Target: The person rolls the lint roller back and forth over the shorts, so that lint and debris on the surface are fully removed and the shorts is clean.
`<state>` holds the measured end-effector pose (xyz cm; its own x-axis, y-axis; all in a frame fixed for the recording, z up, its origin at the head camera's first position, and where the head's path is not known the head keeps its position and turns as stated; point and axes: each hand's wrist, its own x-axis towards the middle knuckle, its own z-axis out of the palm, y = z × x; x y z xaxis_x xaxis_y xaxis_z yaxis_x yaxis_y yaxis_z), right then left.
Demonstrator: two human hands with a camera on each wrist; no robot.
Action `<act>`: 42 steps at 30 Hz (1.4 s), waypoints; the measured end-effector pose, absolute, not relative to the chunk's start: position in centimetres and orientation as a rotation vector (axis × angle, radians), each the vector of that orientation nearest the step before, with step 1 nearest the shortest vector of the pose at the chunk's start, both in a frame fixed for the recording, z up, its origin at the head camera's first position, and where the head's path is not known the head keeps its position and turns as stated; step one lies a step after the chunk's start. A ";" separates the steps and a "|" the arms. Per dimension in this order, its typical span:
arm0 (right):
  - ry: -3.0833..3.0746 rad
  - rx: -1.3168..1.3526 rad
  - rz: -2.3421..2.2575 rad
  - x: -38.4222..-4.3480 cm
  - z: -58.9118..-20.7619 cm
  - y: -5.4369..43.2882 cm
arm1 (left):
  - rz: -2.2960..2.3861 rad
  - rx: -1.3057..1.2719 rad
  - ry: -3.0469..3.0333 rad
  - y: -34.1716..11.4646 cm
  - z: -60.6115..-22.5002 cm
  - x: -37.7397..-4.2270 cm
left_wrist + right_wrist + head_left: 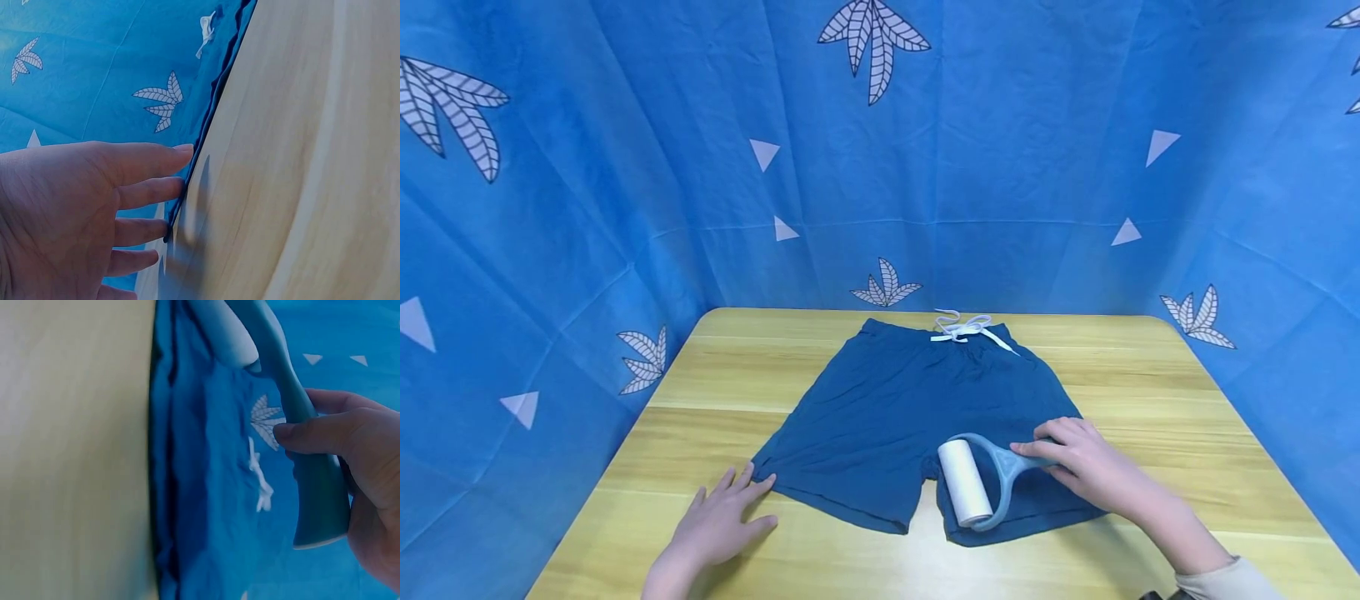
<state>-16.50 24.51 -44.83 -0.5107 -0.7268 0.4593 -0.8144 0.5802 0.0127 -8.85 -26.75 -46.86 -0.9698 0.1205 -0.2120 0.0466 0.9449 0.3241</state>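
Dark blue shorts [865,408] lie spread on the wooden table, with a white drawstring [966,329] tied in a bow at the waistband. My right hand [1078,462] grips the blue-grey handle of a lint roller [1009,471]. Its white roll [965,482] rests over the inner hem side of the right-hand leg. In the right wrist view, thumb and fingers wrap the handle [319,487]. With fingers spread, my left hand [718,521] touches the outer hem corner of the left-hand leg. The left wrist view shows those fingers [150,194] straight, at the fabric's edge.
The light wooden table [700,392] has rounded far corners. A blue cloth [1000,167] with white leaf and triangle prints hangs behind it and along both sides. A light sleeve [1228,579] shows on the right forearm.
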 end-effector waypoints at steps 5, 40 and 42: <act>-2.403 1.209 0.322 -16.2 -45.5 25.0 | 0.466 0.126 2.870 -26.7 -46.9 -8.8; -2.541 0.726 0.233 -13.1 -46.0 40.6 | 0.447 0.136 2.866 -27.0 -46.7 -8.8; -2.566 0.676 0.201 -12.6 -46.1 41.2 | 0.457 0.132 2.858 -26.9 -46.7 -8.9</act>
